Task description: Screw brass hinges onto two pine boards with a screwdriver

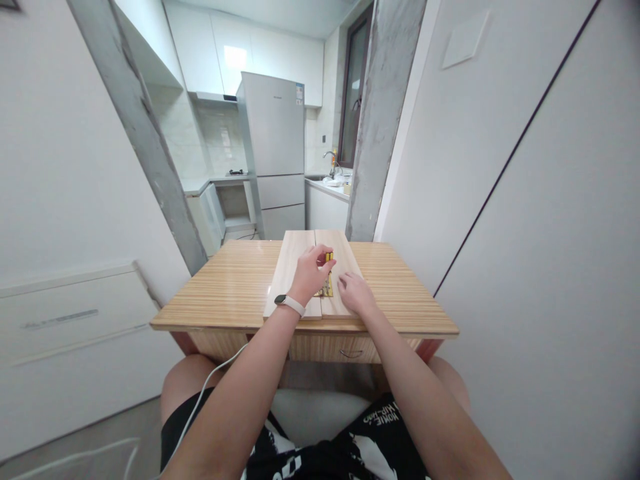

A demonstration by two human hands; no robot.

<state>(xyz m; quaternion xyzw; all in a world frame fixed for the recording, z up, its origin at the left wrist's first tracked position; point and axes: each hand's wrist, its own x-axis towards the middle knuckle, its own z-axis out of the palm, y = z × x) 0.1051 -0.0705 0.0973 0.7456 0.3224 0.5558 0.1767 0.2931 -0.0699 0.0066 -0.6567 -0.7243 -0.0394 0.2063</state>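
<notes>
Two pale wooden boards (293, 257) lie side by side on the table, with a narrow seam between them. My left hand (309, 275), with a banded watch (289, 303) on its wrist, pinches a small yellow-and-black piece (329, 257) above the boards. Just below it, a flat yellow, brass-like piece (328, 289) lies near the seam; its details are too small to make out. My right hand (356, 292) rests on the right board beside that piece, fingers curled in. Whatever may be under those fingers is hidden.
The striped wooden table (225, 287) has a drawer with a handle (351, 353) at its front. A white cable (210, 380) runs past my left arm. White walls stand on both sides. Beyond the table are a fridge (277, 127) and a sink counter (327, 197).
</notes>
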